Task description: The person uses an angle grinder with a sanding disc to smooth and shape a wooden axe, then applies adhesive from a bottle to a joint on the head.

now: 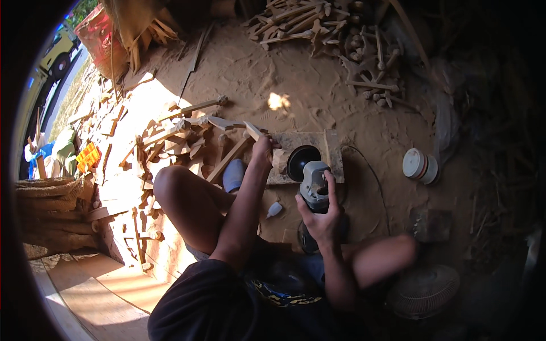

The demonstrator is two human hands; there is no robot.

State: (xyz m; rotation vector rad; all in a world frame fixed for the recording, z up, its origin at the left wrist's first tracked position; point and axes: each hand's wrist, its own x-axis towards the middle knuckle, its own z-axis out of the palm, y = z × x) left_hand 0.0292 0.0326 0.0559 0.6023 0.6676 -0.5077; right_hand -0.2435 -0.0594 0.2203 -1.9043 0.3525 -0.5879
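Note:
My left hand (pixel 262 150) is closed around a pale wooden piece (pixel 252 131), one end of which sticks out past the fingers. Another pale wooden part (pixel 279 161) shows between that hand and the disc; whether it belongs to the same piece I cannot tell. My right hand (pixel 325 220) grips a grey and black angle grinder (pixel 314 183), thumb on one side and a finger stretched along the other. Its round black disc (pixel 303 163) lies over a worn wooden board (pixel 330 145) on the ground. Whether the disc touches the wood cannot be made out.
Cut wooden pieces (pixel 170 133) lie heaped to the left, with more carved pieces (pixel 298 23) piled at the far side. A cord (pixel 372 170) runs over the sandy ground. To the right stand a white tub (pixel 420 166) and a round fan guard (pixel 424 291). A small white bottle (pixel 274 209) lies near my legs.

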